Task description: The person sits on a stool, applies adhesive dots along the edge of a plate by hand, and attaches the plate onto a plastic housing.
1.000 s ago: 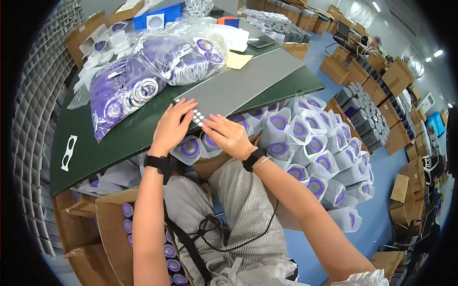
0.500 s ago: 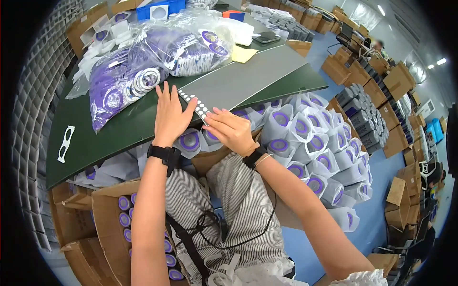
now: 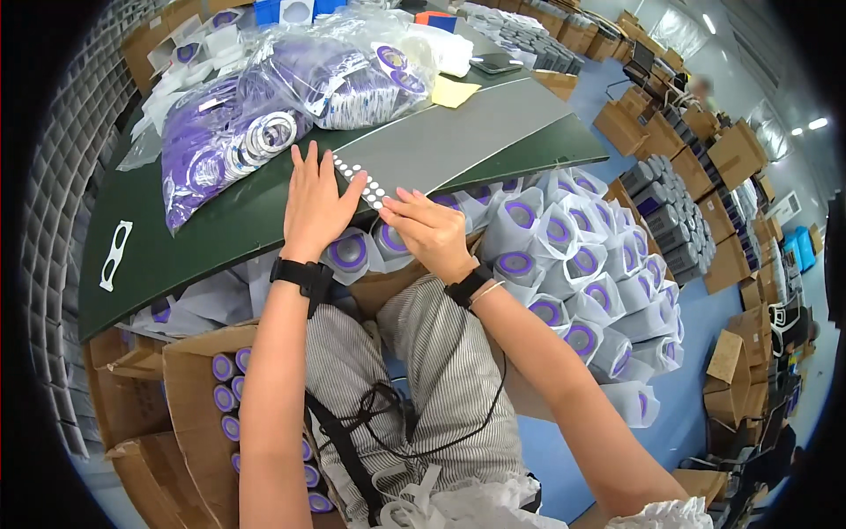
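You are in a production workshop, evidenced by open cardboard boxes (image 3: 738,152) at upper right, massed white-sleeved cylinders (image 3: 585,262) right of centre, and bagged purple parts (image 3: 201,145) at upper left.

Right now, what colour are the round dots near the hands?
The dots are white; the head view shows them best.

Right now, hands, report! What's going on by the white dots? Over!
Left hand spread, thumb at white dots. Right hand curled at grey sheet's near corner. Purple-filled clear plastic bag close beyond left hand. Over.
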### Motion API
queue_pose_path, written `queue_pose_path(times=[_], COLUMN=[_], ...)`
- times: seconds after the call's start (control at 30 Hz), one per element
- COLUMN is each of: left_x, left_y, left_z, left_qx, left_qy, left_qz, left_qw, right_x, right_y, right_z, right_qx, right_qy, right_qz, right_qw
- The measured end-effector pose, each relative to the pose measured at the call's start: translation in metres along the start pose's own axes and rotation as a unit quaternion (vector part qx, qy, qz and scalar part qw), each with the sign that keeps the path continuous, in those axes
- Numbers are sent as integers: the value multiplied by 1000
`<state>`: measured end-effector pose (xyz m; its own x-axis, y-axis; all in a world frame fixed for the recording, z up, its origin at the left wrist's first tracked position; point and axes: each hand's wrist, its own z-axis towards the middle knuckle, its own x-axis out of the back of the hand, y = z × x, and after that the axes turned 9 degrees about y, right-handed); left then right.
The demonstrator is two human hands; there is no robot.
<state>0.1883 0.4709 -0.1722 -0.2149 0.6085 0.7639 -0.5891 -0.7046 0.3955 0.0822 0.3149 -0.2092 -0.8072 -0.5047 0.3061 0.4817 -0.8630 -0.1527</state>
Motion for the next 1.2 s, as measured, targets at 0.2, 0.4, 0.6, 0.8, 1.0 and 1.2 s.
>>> queue_pose_path(times=[0.2, 0.4, 0.6, 0.8, 1.0, 1.2], left_x=[2, 0, -1, -3, -6, -7], left_y=[0, -1, -1, -1, -6, -7], left_z=[-1, 0, -2, -2, 1, 0], left_qx=[2, -9, -3, -2, -24, -31], left_qy=[4, 9, 7, 11, 16, 25], left_qz=[-6, -3, 8, 18, 4, 0], left_qw=[1000, 1000, 1000, 1000, 1000, 999], right_x=[6, 1, -4, -1, -3, -5], right_y=[2, 0, -9, -7, -7, -8], right_z=[4, -2, -10, -7, -5, -7], right_qx=[73, 65, 5, -38, -66, -76], right_qy=[-36, -14, 1, -6, -6, 8], right_qz=[-28, -30, -13, 20, 31, 39], right_qw=[996, 997, 1000, 999, 997, 996])
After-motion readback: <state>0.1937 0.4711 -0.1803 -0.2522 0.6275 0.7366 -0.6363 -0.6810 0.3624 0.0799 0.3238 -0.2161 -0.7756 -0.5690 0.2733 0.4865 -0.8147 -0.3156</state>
